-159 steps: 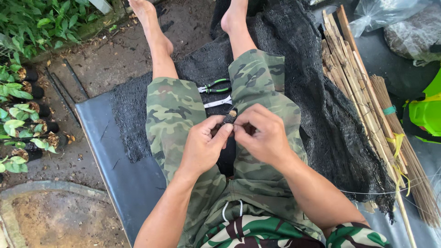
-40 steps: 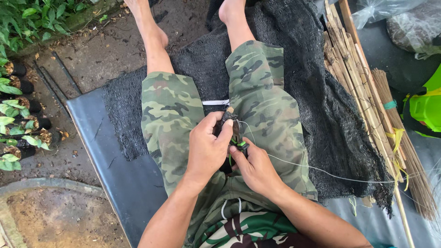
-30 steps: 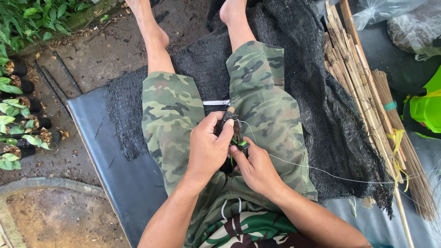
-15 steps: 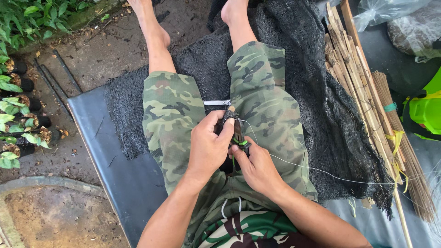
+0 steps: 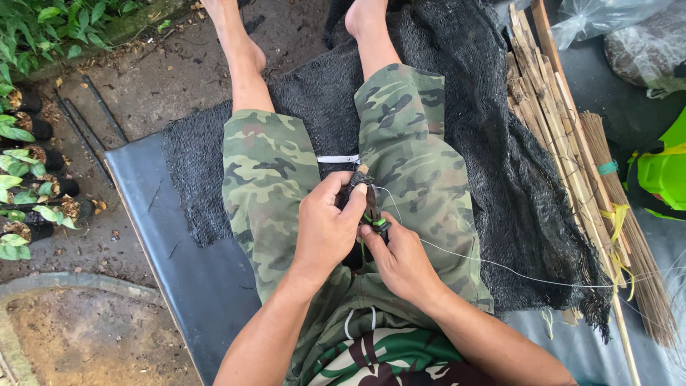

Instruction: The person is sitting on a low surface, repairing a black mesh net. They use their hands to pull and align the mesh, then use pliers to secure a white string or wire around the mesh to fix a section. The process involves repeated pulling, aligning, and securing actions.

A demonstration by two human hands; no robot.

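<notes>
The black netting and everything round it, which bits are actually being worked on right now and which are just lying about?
In hand:
left hand pinching a fold of black netting
right hand with a green-handled tool
thin line running off to the right

Lying about:
wooden slats
stick bundle
potted seedlings
plastic bag

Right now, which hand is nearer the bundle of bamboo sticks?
Right. The right hand works at the lap on the side facing the bamboo sticks; the left hand sits beyond it, farther from them. Neither touches the bundle.
</notes>
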